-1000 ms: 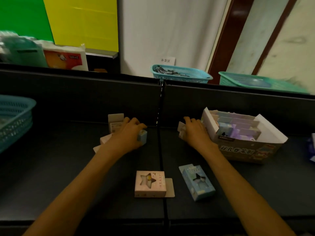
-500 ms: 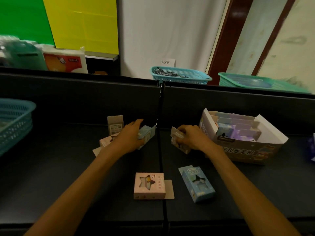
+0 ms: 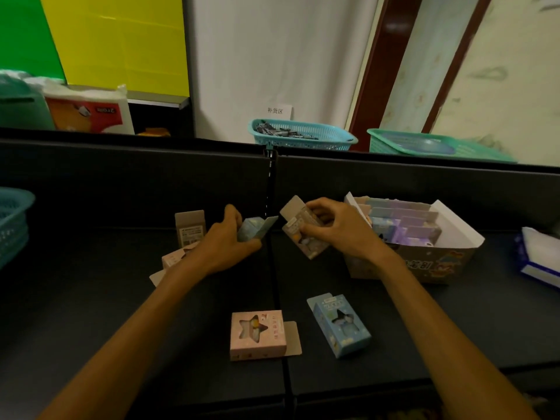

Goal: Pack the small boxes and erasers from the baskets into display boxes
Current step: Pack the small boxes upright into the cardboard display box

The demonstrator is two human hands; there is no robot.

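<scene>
Left hand (image 3: 225, 245): raised just above the table, grip closed round a small light-blue box (image 3: 251, 228) whose end flap stands open toward the right.

Right hand (image 3: 339, 228): raised beside the left, grip pinching a small beige box (image 3: 303, 234), tilted, its top flap open and pointing up-left. The two held boxes are near each other but apart.

Display box (image 3: 436, 262): printed cardboard, open-topped, on the table just right of the right hand; holds rows of blue and purple small boxes standing upright.

Pink box (image 3: 257, 334): lies flat on the near table, star-shaped window up, one flap open on its right side.

Blue box (image 3: 339, 324): lies flat just right of the pink one, apart from it, star window up.

Loose cartons (image 3: 189, 227): one beige carton upright behind the left hand, at least one more partly hidden under the left forearm.

Dark table (image 3: 91, 298): carries all the above.

Blue basket (image 3: 303, 134): beyond the dark partition, holding dark small items too blurred to name.

Green basket (image 3: 424, 145): to its right.

Teal basket (image 3: 12, 219): at the left edge of the table.

White tissue pack (image 3: 539, 256): at the right edge.
</scene>
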